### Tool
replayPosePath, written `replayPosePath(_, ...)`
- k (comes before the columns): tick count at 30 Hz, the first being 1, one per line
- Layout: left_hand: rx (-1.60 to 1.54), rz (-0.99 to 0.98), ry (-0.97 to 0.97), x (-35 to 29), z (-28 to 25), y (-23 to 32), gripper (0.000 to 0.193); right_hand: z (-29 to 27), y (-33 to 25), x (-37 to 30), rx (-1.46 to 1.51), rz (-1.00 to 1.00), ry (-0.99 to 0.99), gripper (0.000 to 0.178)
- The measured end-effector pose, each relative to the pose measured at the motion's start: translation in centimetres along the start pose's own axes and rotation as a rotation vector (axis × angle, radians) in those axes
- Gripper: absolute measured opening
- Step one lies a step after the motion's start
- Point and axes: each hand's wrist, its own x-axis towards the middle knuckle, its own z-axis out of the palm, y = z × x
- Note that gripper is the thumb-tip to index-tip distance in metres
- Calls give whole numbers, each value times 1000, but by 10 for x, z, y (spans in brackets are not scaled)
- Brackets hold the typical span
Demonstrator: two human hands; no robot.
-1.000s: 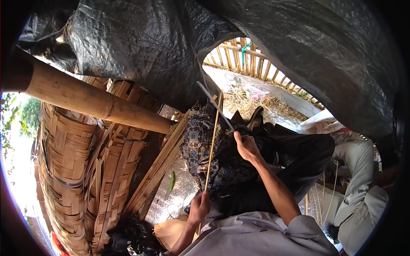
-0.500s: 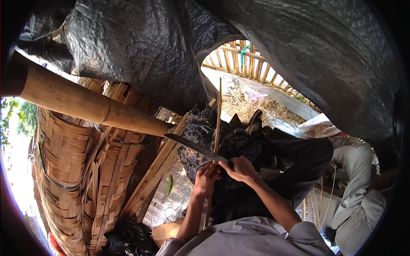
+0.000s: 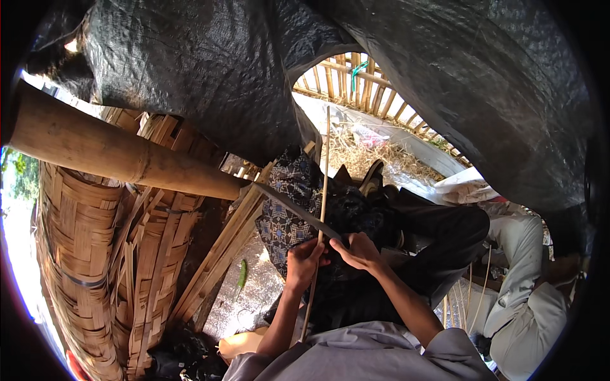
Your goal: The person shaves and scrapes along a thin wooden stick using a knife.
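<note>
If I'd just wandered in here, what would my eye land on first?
Probably the long dark blade in the right hand, which crosses a thin pale strip held by the left hand, just below the middle of the picture. Next, the thick bamboo pole slanting in from the left edge, with tall woven pieces below it. A crinkled dark sheet spans much of the top.

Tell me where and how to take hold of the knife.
The knife is probably best gripped at its handle, hidden inside the right hand, coming from the lower right: its long blade points up and left across the thin strip, away from that side.
</note>
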Motion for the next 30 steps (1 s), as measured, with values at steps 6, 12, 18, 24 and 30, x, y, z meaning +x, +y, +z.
replayPosePath(6,552,238,115,-11,13,10,20,-17,12,-9,159,27,53,64)
replayPosePath(12,488,222,68,-15,32,22,19,-27,21,-39,105,40,152,56)
replayPosePath(18,-85,14,-277,-9,44,40,33,-34,48,-45,196,103,273,61)
replayPosePath(24,-50,121,-313,-11,52,74,34,-50,56,-54,429,102,377,53)
replayPosePath(30,246,418,-332,-23,76,127,37,-81,20,-64,741,4,385,37)
